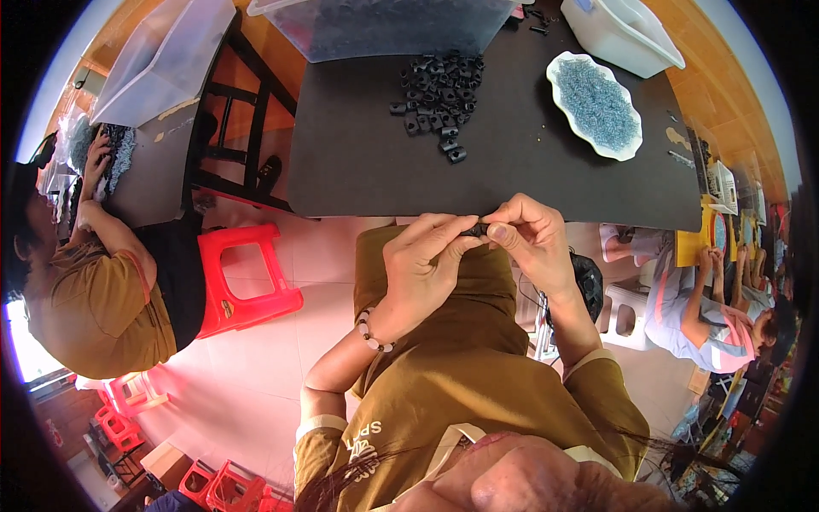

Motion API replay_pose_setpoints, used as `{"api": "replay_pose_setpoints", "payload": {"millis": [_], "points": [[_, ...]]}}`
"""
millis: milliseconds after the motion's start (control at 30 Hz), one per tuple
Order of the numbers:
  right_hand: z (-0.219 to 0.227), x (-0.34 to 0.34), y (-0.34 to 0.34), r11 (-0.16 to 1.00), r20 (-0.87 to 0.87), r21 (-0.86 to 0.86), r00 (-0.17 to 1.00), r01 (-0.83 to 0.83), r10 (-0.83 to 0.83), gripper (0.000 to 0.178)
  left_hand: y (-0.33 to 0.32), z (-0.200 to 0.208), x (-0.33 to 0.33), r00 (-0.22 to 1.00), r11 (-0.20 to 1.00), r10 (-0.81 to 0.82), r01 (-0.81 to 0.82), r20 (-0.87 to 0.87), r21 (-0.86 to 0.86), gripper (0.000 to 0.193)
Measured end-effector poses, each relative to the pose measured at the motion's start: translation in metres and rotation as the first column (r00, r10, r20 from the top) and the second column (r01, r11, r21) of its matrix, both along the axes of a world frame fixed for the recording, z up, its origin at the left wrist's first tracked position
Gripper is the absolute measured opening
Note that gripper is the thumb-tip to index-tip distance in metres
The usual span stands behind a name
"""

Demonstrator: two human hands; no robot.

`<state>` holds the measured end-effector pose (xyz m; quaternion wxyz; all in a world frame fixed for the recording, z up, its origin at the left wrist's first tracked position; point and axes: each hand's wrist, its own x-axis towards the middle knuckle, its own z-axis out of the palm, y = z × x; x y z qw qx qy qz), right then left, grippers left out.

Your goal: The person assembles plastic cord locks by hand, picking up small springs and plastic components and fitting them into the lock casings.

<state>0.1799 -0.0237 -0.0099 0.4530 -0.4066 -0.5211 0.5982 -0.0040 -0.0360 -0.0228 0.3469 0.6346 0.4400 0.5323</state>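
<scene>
Just off the near edge of the dark table, my two hands meet over my lap around a small black plastic part (475, 230). My left hand (421, 260) pinches its left end between thumb and fingers. At the other end, my right hand (536, 247) has thumb and forefinger closed on the same part. The fingertips cover most of it, so its exact shape is hidden. Farther off on the table lies a loose pile of short black tubular parts (439, 94). To its right, a white scalloped dish (630, 152) holds many tiny bluish translucent pieces (597, 102).
A clear plastic bin (384, 38) of dark parts stands at the back of the table (358, 171). A white tub (627, 43) sits at back right. On the left are a red stool (247, 316) and a seated person (102, 290); another person (699, 307) works at right.
</scene>
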Motion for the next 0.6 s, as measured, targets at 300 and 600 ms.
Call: {"api": "replay_pose_setpoints", "payload": {"millis": [300, 600], "points": [[-0.0002, 0.0054, 0.0015, 0.999, -0.011, -0.044, 1.000, -0.021, 0.020, 0.013, -0.0008, -0.0058, 0.0009, 0.994, 0.992, -0.059, 0.069, 0.096, -0.109, 0.022], [0.0008, 0.0052, -0.0007, 0.999, 0.004, -0.040, 1.000, -0.012, 0.013, 0.014, -0.0031, -0.0064, 0.0004, 0.978, 0.974, -0.075, 0.114, 0.194, -0.197, 0.023]]}}
